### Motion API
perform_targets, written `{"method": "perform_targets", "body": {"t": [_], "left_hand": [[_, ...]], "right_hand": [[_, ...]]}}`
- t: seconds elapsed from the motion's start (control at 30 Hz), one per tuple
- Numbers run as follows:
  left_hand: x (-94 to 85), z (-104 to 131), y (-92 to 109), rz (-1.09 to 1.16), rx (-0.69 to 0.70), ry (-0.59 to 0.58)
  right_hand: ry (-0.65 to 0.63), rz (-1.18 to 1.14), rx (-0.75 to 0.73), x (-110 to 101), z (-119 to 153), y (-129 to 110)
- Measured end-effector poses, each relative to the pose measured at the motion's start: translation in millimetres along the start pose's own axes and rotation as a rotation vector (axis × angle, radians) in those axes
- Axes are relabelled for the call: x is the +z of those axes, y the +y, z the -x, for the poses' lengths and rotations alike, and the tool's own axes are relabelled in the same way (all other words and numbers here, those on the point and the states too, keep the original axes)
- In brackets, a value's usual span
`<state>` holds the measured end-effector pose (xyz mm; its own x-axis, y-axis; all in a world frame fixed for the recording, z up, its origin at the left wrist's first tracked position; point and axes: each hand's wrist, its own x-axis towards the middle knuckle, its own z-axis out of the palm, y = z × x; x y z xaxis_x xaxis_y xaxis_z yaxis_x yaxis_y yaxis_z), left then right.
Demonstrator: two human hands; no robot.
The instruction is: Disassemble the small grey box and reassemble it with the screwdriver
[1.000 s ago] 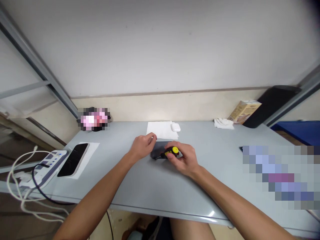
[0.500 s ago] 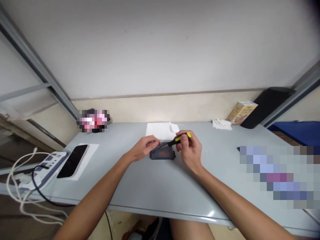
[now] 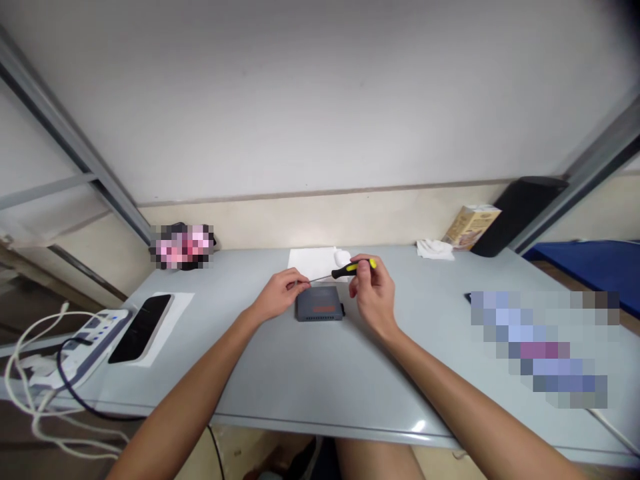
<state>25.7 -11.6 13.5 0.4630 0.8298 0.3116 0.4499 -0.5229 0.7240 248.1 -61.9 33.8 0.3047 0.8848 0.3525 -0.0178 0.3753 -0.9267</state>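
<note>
My right hand point(image 3: 374, 293) is wrapped around the black and yellow handle of a screwdriver point(image 3: 345, 270), its thin shaft pointing left. The shaft's tip meets the fingertips of my left hand point(image 3: 281, 295), which are pinched together. Whatever is between those fingertips, if anything, is too small to make out. Below the shaft, a dark grey flat box point(image 3: 320, 304) with reddish lettering and a row of small vents along its front lies on the desk point(image 3: 300, 380). A small knob or plug sticks out from its right side.
Behind the box are a white paper point(image 3: 304, 259) and a white rounded case point(image 3: 343, 257). At left lie a phone point(image 3: 141, 328) and a power strip point(image 3: 83, 350) with cables. Crumpled tissue point(image 3: 434, 249), a carton point(image 3: 473, 227) and a black cylinder point(image 3: 523, 213) stand back right.
The screwdriver's tip has lifted off the top of the grey box and moved up to my left fingertips. My left hand has drawn slightly left, away from the box.
</note>
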Motion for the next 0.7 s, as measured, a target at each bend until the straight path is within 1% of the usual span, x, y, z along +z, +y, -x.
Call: {"method": "perform_targets", "body": {"t": [0.07, 0.2, 0.27, 0.37, 0.5, 0.7], "left_hand": [[0.1, -1, -5, -0.084, -0.048, 0.058], [1.5, -6, -17, -0.333, -0.161, 0.285], [2.7, -9, -23, -0.398, -0.175, 0.318], [4.4, -12, -30, -0.467, -0.134, 0.282], [5.2, -13, -35, -0.525, -0.099, 0.256], [6.0, -17, -35, -0.553, -0.100, 0.187]], "right_hand": [[0.009, 0.000, 0.005, 0, -2, 1], [0.059, 0.011, 0.004, -3, -9, 8], [0.081, 0.028, 0.005, -5, -13, 14], [0.101, 0.064, 0.006, -8, -18, 20], [0.123, 0.057, 0.005, -10, -22, 21], [0.087, 0.060, 0.022, -8, -20, 23]]}}
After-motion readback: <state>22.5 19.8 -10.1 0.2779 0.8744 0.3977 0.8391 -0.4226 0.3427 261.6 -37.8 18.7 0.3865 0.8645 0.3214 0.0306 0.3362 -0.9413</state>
